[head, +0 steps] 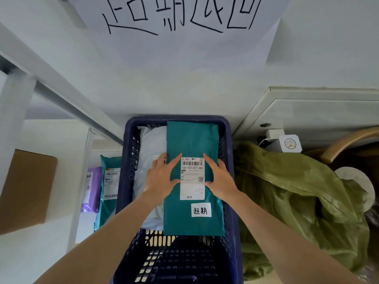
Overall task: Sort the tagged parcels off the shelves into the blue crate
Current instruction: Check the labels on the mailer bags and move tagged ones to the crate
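Hiding much of white parcel (149,142): teal parcel (192,140).

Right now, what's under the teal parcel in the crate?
A pale grey parcel lies under the teal parcel, showing along its left edge inside the blue crate. Whatever else sits beneath is covered.

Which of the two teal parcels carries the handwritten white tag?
The teal parcel in the blue crate, under the left hand and right hand: the tag sits below its shipping label. The teal shelf parcel shows only a printed label.
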A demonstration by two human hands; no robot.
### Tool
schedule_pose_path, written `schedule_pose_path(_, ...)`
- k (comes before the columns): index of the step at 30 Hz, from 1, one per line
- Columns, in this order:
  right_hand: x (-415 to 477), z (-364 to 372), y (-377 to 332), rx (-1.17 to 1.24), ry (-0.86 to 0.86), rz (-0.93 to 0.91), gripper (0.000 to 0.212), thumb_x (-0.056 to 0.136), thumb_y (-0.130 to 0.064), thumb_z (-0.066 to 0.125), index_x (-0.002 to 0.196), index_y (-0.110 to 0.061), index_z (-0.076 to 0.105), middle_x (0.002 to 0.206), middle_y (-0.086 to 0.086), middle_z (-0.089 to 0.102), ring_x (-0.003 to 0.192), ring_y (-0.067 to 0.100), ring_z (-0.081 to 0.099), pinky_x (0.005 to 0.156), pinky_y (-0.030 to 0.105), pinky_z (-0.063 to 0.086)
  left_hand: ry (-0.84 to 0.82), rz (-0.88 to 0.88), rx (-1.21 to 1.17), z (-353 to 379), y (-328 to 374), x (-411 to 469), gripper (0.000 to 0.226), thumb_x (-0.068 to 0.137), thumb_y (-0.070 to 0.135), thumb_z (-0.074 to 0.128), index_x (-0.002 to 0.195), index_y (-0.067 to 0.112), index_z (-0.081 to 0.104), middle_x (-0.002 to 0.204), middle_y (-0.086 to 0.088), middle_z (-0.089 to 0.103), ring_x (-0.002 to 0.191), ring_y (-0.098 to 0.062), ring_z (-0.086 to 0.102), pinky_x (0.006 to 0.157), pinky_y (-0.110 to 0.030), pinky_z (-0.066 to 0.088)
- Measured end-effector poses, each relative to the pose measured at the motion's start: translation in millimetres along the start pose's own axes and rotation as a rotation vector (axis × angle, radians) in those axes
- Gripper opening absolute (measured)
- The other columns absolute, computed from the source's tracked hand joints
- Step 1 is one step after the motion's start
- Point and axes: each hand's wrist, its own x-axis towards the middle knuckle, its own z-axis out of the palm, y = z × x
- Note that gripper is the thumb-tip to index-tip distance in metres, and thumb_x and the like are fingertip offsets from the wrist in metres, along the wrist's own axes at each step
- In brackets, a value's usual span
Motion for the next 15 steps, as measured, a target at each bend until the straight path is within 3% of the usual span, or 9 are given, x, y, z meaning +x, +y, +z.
schedule_pose_path(2,8,5,0,-0.043,-0.017,0.008,0.081,0.093,-0.012,0.057,0.151,-0.041,0.010,0.159,0.007,0.008,0.125,0.028,0.050,0.095,0.032,0.048,-0.007,0.081,0.204,-1,-1,6,0.078,0.087,0.044,0.062,0.148,0.044,0.013,0.160,-0.004,-0.004,0.145,-0.029,0.008,0.114,-0.044,0.024)
schedule_pose_path(4,13,9,0,-0.051,-0.044,0.024,0.081,0.092,-0.013,0.059,0.150,-0.042,0.011,0.160,0.007,0.005,0.128,0.031,0.047,0.097,0.036,0.047,-0.050,0.106,0.261,1,-3,12,0.077,0.088,0.048,0.059,0.149,0.042,0.012,0.160,0.000,-0.012,0.147,-0.028,-0.001,0.116,-0.045,0.017)
schedule_pose_path(15,31,25,4,-0.059,-0.030,0.076,0.082,0.091,-0.012,0.061,0.151,-0.041,0.013,0.160,0.009,0.010,0.134,0.032,0.042,0.101,0.040,0.043,-0.109,0.128,0.231,20,-25,33,0.079,0.086,0.051,0.059,0.149,0.044,0.011,0.160,0.003,-0.010,0.147,-0.028,0.005,0.116,-0.043,0.016)
